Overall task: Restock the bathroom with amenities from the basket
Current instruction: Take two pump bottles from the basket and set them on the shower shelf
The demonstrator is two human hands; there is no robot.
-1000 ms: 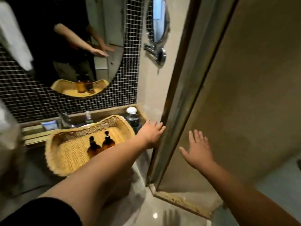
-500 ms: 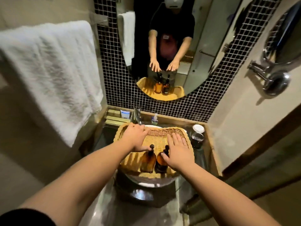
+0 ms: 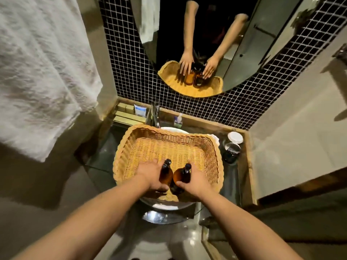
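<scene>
A woven yellow basket [image 3: 169,139] rests on top of the white sink basin. Two amber pump bottles stand side by side at its near end. My left hand [image 3: 150,175] wraps around the left bottle [image 3: 165,175] from its left side. My right hand [image 3: 195,182] wraps around the right bottle [image 3: 179,176] from its right side. Both black pump heads stick up between my hands. The rest of the basket floor is bare. The mirror above shows the same grip from the far side.
A white towel [image 3: 37,72] hangs at the left. Behind the basket are the faucet [image 3: 154,114], a small blue-white box [image 3: 140,110] and a small pump bottle [image 3: 178,121]. A dark jar with a white lid [image 3: 232,143] stands on the right of the counter.
The view turned from the door to the sink and came closer. Both hands moved down into the basket and closed around the two amber bottles.
</scene>
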